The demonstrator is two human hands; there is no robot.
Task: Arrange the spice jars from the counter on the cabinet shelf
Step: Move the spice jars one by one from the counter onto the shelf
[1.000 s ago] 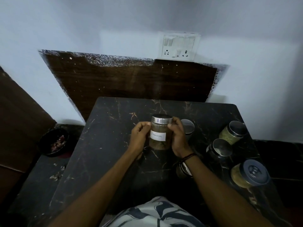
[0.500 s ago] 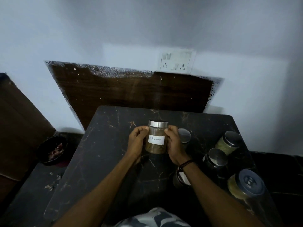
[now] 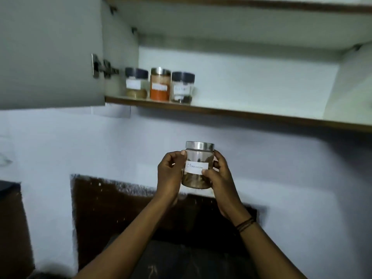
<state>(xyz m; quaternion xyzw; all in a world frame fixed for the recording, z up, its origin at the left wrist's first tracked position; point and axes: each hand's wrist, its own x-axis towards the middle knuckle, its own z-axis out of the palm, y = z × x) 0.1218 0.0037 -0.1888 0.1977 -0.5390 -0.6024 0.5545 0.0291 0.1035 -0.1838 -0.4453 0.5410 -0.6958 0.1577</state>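
Note:
I hold a clear cinnamon jar (image 3: 198, 157) with a silver lid and a white handwritten label, upright in the air in front of the wall. My left hand (image 3: 170, 174) grips its left side and my right hand (image 3: 220, 178) grips its right side. Above it runs the cabinet shelf (image 3: 251, 114), wood-edged and white inside. Three spice jars stand in a row at the shelf's left end: a dark-lidded jar with tan powder (image 3: 136, 83), a silver-lidded jar with orange powder (image 3: 160, 84), and a dark-lidded jar with dark contents (image 3: 182, 87). The held jar is well below the shelf.
The open cabinet door (image 3: 50, 53) hangs at the upper left on metal hinges (image 3: 100, 66). An upper shelf (image 3: 241, 3) runs across the top. A dark wooden backboard (image 3: 120, 202) lies against the wall below my hands. The counter's dark top (image 3: 181, 262) shows between my forearms.
Both hands have lifted the cinnamon jar off the counter and up toward the cabinet. My view has tilted upward, so the shelf is now in sight and the other counter jars are out of frame.

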